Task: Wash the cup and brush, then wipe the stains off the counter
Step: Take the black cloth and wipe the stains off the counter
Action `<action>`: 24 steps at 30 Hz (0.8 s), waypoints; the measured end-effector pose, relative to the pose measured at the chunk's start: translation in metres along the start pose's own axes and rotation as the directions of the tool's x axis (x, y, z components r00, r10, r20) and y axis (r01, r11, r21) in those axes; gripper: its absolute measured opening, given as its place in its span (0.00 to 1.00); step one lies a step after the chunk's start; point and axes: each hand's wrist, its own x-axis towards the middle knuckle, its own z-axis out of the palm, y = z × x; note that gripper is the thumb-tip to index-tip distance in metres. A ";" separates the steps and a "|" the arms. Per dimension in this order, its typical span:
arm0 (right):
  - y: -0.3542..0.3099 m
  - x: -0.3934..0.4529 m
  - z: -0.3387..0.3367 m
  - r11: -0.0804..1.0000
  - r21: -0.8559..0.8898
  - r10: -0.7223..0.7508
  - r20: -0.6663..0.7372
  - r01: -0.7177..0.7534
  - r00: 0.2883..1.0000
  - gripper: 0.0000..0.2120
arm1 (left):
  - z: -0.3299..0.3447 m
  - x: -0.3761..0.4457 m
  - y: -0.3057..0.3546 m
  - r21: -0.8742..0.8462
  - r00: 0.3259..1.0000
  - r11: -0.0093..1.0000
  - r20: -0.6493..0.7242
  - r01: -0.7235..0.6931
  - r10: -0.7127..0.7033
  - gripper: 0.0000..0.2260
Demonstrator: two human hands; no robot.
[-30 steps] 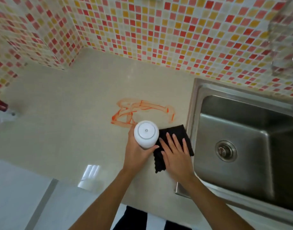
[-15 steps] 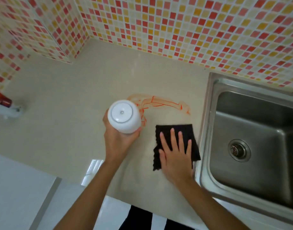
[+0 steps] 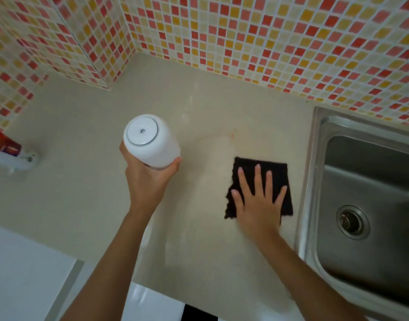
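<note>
Counter (image 3: 87, 205) fills mid-frame; sink (image 3: 370, 228) at right edge, tiled wall along top. Black cloth (image 3: 249, 167) lies flat just left of the sink rim, right hand (image 3: 260, 202) pressing on it, fingers straight and spread. Left hand (image 3: 148, 181) grips white cup (image 3: 151, 141), lifted, base toward camera, centre-left. Faint orange stain trace (image 3: 232, 135) sits above the cloth, toward the wall; right hand nearer. Open counter above and left of the cloth; sink rim limits rightward strokes.
</note>
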 end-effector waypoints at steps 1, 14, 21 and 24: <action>-0.016 -0.023 0.004 0.999 0.001 -0.033 -0.013 0.033 0.999 0.27 | 0.001 0.002 0.000 -0.007 1.000 1.000 -0.009 0.009 -0.009 0.45; 0.027 0.107 -0.010 0.983 0.069 0.168 0.066 -0.172 0.984 0.26 | 0.019 0.017 -0.010 -0.007 0.999 1.000 0.031 0.014 -0.014 0.44; -0.093 0.035 0.014 0.988 0.086 -0.126 -0.020 0.127 0.992 0.27 | 0.023 0.022 -0.002 -0.003 0.999 1.000 0.043 -0.001 0.001 0.45; -0.083 0.131 0.003 0.983 0.114 -0.151 0.054 0.145 0.987 0.27 | 0.025 0.019 -0.002 0.004 0.998 1.000 0.054 -0.017 0.017 0.45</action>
